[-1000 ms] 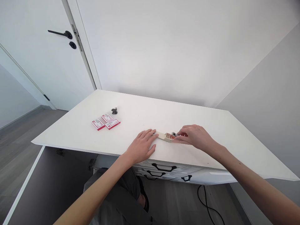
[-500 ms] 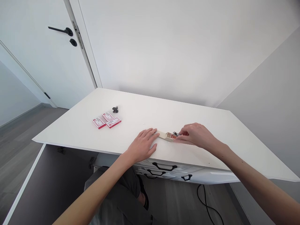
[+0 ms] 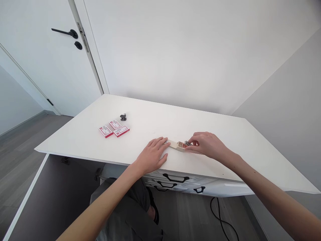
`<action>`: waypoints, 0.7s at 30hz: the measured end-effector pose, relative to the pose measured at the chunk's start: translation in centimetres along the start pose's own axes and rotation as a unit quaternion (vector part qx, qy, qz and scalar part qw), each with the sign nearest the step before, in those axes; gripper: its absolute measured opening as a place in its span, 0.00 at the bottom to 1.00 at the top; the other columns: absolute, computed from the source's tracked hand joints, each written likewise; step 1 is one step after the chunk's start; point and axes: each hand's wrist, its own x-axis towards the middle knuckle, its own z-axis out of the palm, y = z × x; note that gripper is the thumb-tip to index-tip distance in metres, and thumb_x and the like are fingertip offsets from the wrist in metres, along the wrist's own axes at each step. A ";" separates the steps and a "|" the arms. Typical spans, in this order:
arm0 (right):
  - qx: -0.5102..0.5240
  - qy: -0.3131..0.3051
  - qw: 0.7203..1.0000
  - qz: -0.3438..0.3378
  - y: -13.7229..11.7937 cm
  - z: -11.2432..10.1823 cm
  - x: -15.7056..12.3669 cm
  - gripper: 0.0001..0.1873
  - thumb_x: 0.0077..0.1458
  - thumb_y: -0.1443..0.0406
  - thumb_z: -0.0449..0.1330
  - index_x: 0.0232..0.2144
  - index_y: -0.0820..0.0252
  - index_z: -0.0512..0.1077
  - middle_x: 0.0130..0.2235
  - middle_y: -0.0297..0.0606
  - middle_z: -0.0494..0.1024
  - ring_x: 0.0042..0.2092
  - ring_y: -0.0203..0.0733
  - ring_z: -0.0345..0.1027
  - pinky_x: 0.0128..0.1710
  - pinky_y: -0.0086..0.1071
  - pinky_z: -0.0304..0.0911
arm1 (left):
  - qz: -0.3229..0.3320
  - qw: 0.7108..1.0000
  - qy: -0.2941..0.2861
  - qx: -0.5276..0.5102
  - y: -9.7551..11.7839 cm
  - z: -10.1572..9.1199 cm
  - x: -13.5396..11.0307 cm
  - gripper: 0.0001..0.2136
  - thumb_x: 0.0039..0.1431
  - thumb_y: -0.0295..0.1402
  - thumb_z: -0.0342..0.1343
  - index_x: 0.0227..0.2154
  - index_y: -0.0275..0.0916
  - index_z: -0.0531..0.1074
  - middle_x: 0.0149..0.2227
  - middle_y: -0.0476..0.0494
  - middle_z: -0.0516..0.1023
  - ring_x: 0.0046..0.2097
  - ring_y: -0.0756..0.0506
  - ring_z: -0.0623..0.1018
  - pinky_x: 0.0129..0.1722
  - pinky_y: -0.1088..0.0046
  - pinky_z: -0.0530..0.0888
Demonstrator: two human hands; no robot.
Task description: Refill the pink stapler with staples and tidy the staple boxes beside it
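A cream stapler (image 3: 176, 145) lies opened flat on the white table (image 3: 220, 160) near its front edge. My left hand (image 3: 151, 155) rests flat on the table with fingers stretched out, its fingertips at the stapler's left end. My right hand (image 3: 208, 144) is curled over the stapler's right end, its thumb and fingers pinched on the metal part there. What lies under those fingers is hidden.
Three small red and white boxes (image 3: 114, 128) lie at the table's left, with a small dark clip (image 3: 123, 117) just behind them. Drawers with black handles (image 3: 175, 179) sit under the table. A white door (image 3: 45, 57) stands at the back left. A black cable (image 3: 220, 217) lies on the floor.
My right hand has shifted slightly left along the stapler's right end. The left hand and the stapler have stayed in place.
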 end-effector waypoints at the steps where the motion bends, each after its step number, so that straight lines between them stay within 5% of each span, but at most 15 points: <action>1: 0.009 0.006 1.000 -0.006 0.2 0.1 -0.3 0.21 0.63 0.46 0.60 0.31 0.53 0.81 0.34 0.38 0.79 0.31 0.41 0.71 0.29 0.35 0.60 | -0.001 1.000 -0.001 -0.001 0.0 0.0 0.0 0.23 0.73 0.39 0.44 0.67 0.41 0.62 0.71 0.40 0.62 0.72 0.38 0.60 0.70 0.54 0.61; 9: 0.061 0.051 0.997 0.020 3.7 0.3 -4.4 0.28 0.58 0.40 0.62 0.54 0.45 0.76 0.50 0.44 0.77 0.48 0.53 0.74 0.40 0.40 0.71 | 0.000 1.000 0.003 -0.004 -0.2 0.2 0.0 0.23 0.73 0.40 0.44 0.68 0.44 0.61 0.71 0.42 0.62 0.72 0.39 0.60 0.70 0.54 0.61; 15: 0.145 -0.052 0.985 0.084 4.9 0.2 -6.1 0.25 0.63 0.41 0.57 0.47 0.47 0.79 0.36 0.37 0.81 0.33 0.46 0.73 0.31 0.36 0.67 | -0.004 1.000 -0.003 -0.001 0.0 0.1 0.0 0.23 0.73 0.39 0.44 0.67 0.42 0.63 0.71 0.40 0.62 0.72 0.39 0.60 0.70 0.54 0.61; 18: 0.180 -0.010 0.978 0.102 3.9 -0.1 -6.0 0.25 0.62 0.41 0.58 0.50 0.48 0.78 0.38 0.37 0.83 0.35 0.46 0.74 0.32 0.35 0.67 | -0.006 1.000 -0.005 0.000 0.0 0.0 0.0 0.23 0.73 0.39 0.44 0.67 0.42 0.63 0.71 0.40 0.62 0.72 0.39 0.60 0.70 0.54 0.62; 21: 0.214 0.048 0.970 0.104 2.4 -0.6 -5.4 0.23 0.62 0.41 0.58 0.40 0.52 0.77 0.45 0.41 0.84 0.35 0.45 0.74 0.32 0.36 0.68 | -0.004 1.000 0.001 -0.003 0.0 0.0 0.0 0.23 0.73 0.40 0.44 0.67 0.43 0.62 0.71 0.41 0.62 0.72 0.39 0.60 0.70 0.54 0.62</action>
